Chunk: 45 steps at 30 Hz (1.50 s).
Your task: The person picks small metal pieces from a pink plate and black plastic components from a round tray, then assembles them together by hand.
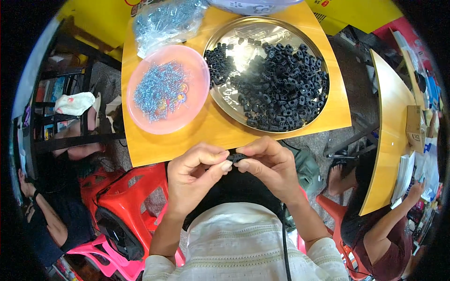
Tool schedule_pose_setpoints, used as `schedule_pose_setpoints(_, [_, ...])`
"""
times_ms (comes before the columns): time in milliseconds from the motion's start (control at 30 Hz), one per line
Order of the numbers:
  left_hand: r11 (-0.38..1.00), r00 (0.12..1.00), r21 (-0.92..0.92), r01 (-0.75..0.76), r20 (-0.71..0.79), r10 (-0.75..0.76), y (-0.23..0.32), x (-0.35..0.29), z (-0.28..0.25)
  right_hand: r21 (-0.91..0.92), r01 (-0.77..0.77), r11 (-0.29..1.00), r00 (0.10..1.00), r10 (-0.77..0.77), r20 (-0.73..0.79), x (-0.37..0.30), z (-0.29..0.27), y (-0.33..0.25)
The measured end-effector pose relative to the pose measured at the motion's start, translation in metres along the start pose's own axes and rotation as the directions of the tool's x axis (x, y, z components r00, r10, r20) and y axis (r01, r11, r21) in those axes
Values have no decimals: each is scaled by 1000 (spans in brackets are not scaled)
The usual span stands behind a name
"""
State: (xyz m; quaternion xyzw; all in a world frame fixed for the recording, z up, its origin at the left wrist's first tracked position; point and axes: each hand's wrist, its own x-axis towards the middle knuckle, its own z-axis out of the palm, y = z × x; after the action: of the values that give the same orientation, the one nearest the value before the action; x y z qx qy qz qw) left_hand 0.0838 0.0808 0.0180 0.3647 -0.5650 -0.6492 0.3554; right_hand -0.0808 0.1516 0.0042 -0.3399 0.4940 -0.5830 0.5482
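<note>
Just off the near edge of the table, my left hand (pixel 199 169) and my right hand (pixel 266 164) meet over my lap. Both are closed in a pinch on a small black plastic part (pixel 236 158), one hand at each end; the fingertips cover much of it. Beyond them a round metal tray (pixel 229 105) holds a heap of similar black plastic parts (pixel 286 84). Left of the tray stands a pink plastic bowl (pixel 140 119) with a pile of small bluish metal springs (pixel 157 91) and a few coloured rings in it.
A clear plastic bag (pixel 168 23) of bluish small pieces lies at the table's (pixel 187 145) far left, near a pale purple basin (pixel 255 7). Red stools (pixel 133 192) stand at my left. People sit on both sides, the right one by another table (pixel 391 117).
</note>
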Motion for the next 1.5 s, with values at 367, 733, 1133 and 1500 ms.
schedule_pose_setpoints(367, [682,838,-532,502,495,-230,-8,-6,-18,-248,118,962,964,-51,262,-7,-3,-31])
schedule_pose_setpoints(733, [767,743,-351,537,627,-234,27,-47,-10,-265,214,940,901,-85,426,-51,-1,-55])
schedule_pose_setpoints(1133, [770,887,-497,401,421,-190,-8,-13,-4,-259,-33,965,974,90,208,-10,-1,-38])
schedule_pose_setpoints(1500, [863,952,-401,306,123,-280,-35,4,-25,-480,52,875,954,-186,-236,120,-30,-71])
